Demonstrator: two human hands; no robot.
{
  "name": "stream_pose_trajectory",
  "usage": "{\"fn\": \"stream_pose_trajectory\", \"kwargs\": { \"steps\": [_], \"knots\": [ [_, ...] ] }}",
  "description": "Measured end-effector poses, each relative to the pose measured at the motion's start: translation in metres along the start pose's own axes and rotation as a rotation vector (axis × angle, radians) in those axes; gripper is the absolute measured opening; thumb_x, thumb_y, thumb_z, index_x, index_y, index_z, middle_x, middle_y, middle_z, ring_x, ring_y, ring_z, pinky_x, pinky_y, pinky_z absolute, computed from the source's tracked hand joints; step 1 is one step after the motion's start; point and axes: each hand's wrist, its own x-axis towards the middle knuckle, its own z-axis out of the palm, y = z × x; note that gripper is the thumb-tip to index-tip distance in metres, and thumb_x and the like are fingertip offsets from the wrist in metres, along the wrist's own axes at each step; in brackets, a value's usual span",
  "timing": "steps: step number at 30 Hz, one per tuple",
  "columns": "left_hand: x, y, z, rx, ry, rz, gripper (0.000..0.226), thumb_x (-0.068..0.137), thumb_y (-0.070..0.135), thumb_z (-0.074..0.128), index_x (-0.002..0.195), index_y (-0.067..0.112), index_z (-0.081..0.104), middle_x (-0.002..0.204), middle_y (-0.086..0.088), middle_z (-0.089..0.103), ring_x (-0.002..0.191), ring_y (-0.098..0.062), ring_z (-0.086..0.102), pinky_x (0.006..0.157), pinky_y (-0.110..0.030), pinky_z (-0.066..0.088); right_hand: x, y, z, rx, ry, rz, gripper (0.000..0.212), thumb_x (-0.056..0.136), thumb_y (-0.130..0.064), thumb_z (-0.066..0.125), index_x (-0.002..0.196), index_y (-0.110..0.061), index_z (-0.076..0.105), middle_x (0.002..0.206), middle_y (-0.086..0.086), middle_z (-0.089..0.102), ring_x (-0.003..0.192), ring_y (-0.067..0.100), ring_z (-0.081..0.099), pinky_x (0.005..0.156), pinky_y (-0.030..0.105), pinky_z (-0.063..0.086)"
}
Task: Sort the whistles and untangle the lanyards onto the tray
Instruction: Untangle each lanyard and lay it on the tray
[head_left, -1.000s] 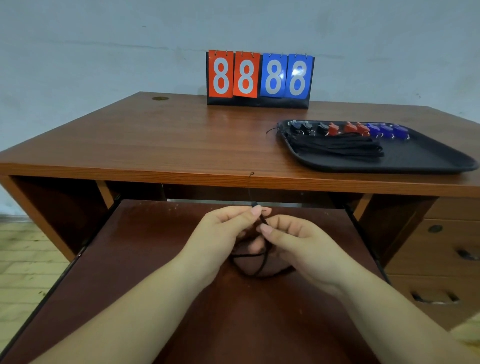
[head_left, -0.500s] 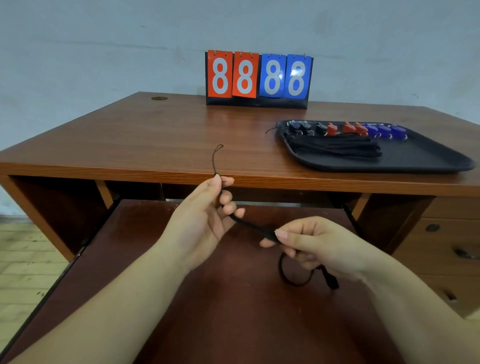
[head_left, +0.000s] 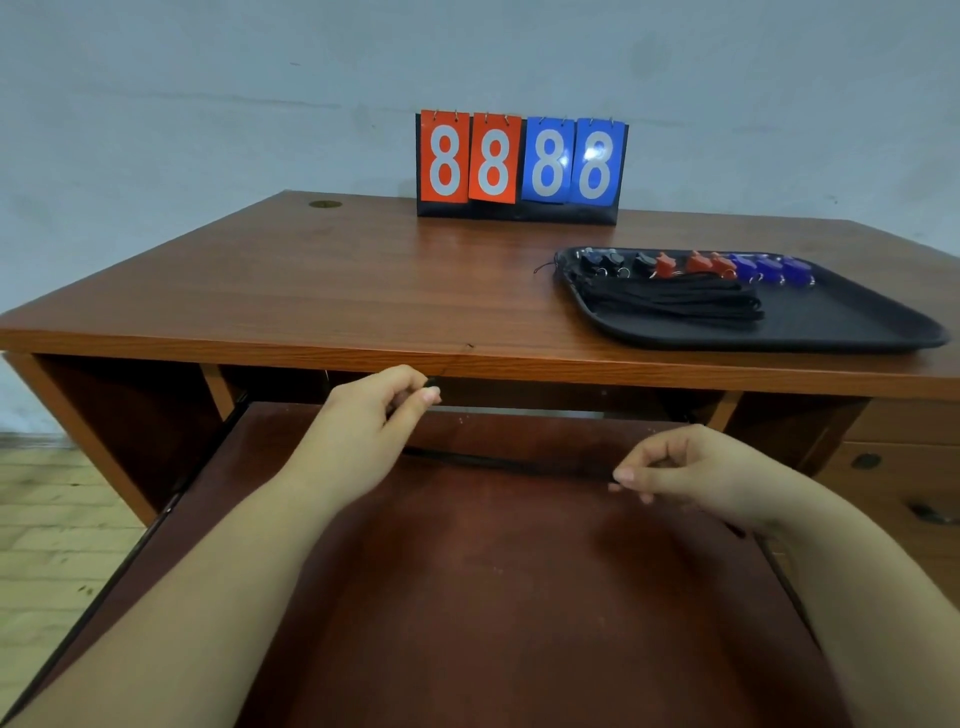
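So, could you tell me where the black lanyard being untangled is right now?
The lanyard is stretched taut between the left hand and right hand, above the pull-out shelf, below the desk edge.

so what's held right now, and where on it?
A black lanyard, stretched between both hands: left hand pinches one end, right hand the other.

A red-and-blue scoreboard (head_left: 521, 165) reading 8888 stands at the back of the wooden desk (head_left: 322, 280), against the wall (head_left: 208, 78).
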Motion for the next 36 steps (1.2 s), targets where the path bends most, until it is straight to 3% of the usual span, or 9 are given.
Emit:
{"fn": "stream_pose_trajectory", "kwargs": {
  "steps": [3,11,15,19,21,24,28,32,36],
  "knots": [
    [0.002,-0.005,-0.005,0.04,0.063,-0.008,0.019,0.094,0.029,0.05,0.09,0.016,0.063,0.072,-0.003,0.06,0.069,-0.016,0.055,0.062,-0.023,0.04,0.001,0.007,-0.006,-0.062,0.102,0.018,0.028,0.083,-0.034,0.067,0.054,-0.031,0.067,0.085,-0.002,0.074,0.082,0.004,0.065,0.069,0.011,0.04],
    [-0.01,0.017,0.019,-0.013,0.076,0.134,0.018,0.093,0.03,0.052,0.089,0.017,0.063,0.086,0.007,0.059,0.081,-0.004,0.052,0.074,-0.005,0.036,0.001,-0.013,0.016,-0.112,0.247,-0.18,0.01,0.082,-0.033,0.067,0.073,-0.03,0.07,0.071,-0.005,0.069,0.072,0.002,0.063,0.064,0.01,0.045],
    [-0.023,0.04,0.039,-0.271,-0.076,0.073,0.016,0.097,0.028,0.045,0.09,0.028,0.06,0.095,0.015,0.066,0.094,0.004,0.059,0.082,-0.013,0.044,-0.004,-0.029,0.038,-0.094,0.267,-0.316,0.004,0.082,-0.034,0.067,0.078,-0.035,0.069,0.073,-0.015,0.067,0.078,-0.008,0.059,0.067,0.005,0.043],
    [-0.029,0.043,0.047,-0.365,-0.207,-0.01,0.02,0.098,0.027,0.039,0.085,0.026,0.054,0.071,0.011,0.063,0.074,-0.003,0.058,0.075,-0.028,0.046,-0.007,-0.034,0.045,-0.084,0.294,-0.387,0.013,0.081,-0.036,0.066,0.074,-0.046,0.062,0.077,-0.02,0.067,0.083,-0.008,0.06,0.069,0.007,0.043],
    [-0.029,0.043,0.047,-0.412,-0.242,-0.037,0.021,0.099,0.026,0.039,0.082,0.026,0.052,0.064,0.008,0.057,0.067,-0.003,0.055,0.07,-0.026,0.046,-0.007,-0.034,0.045,-0.074,0.285,-0.386,0.015,0.081,-0.036,0.067,0.073,-0.048,0.061,0.076,-0.022,0.066,0.082,-0.008,0.06,0.07,0.008,0.043],
    [-0.028,0.041,0.043,-0.336,-0.245,0.002,0.019,0.098,0.028,0.038,0.084,0.029,0.05,0.068,0.006,0.053,0.064,-0.002,0.052,0.063,-0.017,0.045,-0.005,-0.031,0.044,-0.07,0.211,-0.353,0.018,0.081,-0.034,0.068,0.073,-0.049,0.062,0.075,-0.025,0.067,0.082,-0.008,0.061,0.075,0.012,0.046],
    [-0.023,0.031,0.032,-0.128,-0.224,0.032,0.017,0.098,0.034,0.036,0.085,0.03,0.047,0.077,-0.005,0.062,0.074,-0.017,0.059,0.069,-0.036,0.047,-0.003,-0.025,0.034,-0.049,0.202,-0.316,0.017,0.083,-0.028,0.066,0.083,-0.045,0.067,0.072,-0.019,0.068,0.08,-0.009,0.061,0.072,0.003,0.043],
    [-0.019,0.025,0.027,-0.093,-0.197,0.012,0.018,0.098,0.031,0.036,0.083,0.029,0.046,0.077,0.0,0.061,0.077,-0.016,0.059,0.07,-0.034,0.047,-0.002,-0.019,0.028,0.103,0.196,-0.255,0.012,0.083,-0.021,0.067,0.087,-0.032,0.072,0.069,-0.01,0.071,0.059,-0.006,0.059,0.059,0.007,0.044],
    [-0.018,0.023,0.026,-0.092,-0.19,0.008,0.02,0.098,0.03,0.037,0.079,0.031,0.043,0.075,-0.006,0.06,0.075,-0.021,0.059,0.067,-0.037,0.047,-0.001,-0.017,0.025,0.218,0.206,-0.233,0.018,0.082,-0.01,0.068,0.085,-0.028,0.072,0.062,-0.006,0.069,0.055,0.0,0.059,0.057,0.013,0.048]
  ]
}}
